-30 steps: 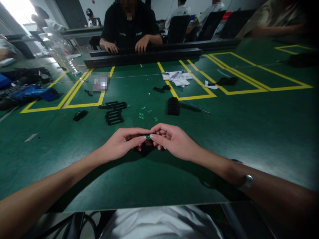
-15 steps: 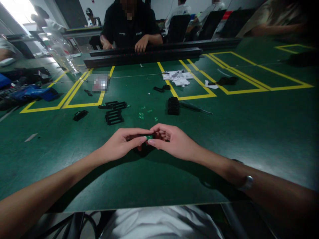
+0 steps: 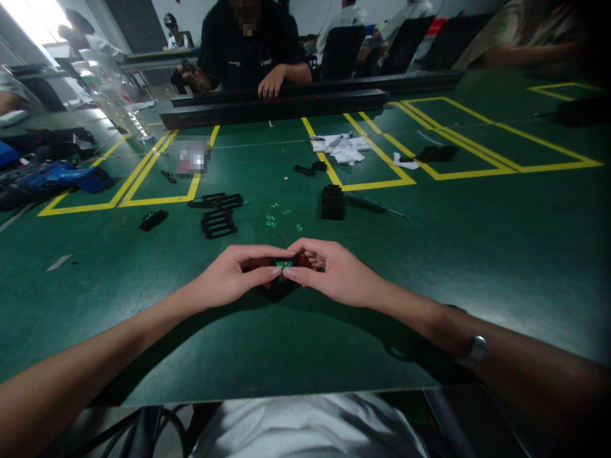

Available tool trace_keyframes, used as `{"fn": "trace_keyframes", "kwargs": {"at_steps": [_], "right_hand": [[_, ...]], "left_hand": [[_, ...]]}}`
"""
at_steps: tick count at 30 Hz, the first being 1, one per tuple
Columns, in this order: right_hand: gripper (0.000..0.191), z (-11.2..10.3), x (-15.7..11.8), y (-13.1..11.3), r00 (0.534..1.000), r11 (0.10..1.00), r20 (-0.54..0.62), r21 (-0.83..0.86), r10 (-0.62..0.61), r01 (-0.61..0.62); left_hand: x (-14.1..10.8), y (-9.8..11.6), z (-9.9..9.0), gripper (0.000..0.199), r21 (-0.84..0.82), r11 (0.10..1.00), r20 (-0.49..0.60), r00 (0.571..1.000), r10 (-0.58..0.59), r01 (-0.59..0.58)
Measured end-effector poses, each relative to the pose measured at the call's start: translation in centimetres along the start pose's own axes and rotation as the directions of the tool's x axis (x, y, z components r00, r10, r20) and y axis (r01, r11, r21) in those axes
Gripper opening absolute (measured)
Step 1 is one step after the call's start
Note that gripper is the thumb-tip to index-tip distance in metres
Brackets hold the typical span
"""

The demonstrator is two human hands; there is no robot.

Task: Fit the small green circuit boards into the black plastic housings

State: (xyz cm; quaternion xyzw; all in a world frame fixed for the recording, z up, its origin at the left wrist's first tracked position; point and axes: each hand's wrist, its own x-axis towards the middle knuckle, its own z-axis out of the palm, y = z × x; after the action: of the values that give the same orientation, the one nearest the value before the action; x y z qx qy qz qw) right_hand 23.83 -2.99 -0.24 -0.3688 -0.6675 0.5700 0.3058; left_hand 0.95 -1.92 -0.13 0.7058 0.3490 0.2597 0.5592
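Note:
Between my two hands, just above the green table, is a small green circuit board (image 3: 284,264) set against a dark part that my fingers mostly hide. My left hand (image 3: 233,273) is closed around its left end, thumb tip at the board's lower edge. From the other side my right hand (image 3: 334,270) grips it the same way, and the two thumbs nearly touch. Beyond my hands lie several loose green circuit boards (image 3: 270,221). To their left are black plastic frames (image 3: 219,224) in a row, and to their right a stack of black frames (image 3: 332,202).
A screwdriver (image 3: 377,205) lies beside the stack. Torn white paper (image 3: 341,149) and a long black rail (image 3: 277,107) are farther back. At the left stand a clear plastic bottle (image 3: 138,124) and a blue tool (image 3: 81,178). A person in black (image 3: 252,51) sits opposite.
My left thumb has shifted slightly down, so more of the green board shows. The person opposite has raised one hand, at the left, off the rail.

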Motion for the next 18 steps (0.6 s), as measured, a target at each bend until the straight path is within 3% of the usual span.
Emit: {"fn": "trace_keyframes", "kwargs": {"at_steps": [18], "right_hand": [[0.022,-0.03,-0.06,0.22,1.000,0.998,-0.025,-0.063,-0.006,0.005]], "left_hand": [[0.28,0.16,-0.34,0.039,-0.049,0.998,0.026,0.999,-0.027,0.029]]}}
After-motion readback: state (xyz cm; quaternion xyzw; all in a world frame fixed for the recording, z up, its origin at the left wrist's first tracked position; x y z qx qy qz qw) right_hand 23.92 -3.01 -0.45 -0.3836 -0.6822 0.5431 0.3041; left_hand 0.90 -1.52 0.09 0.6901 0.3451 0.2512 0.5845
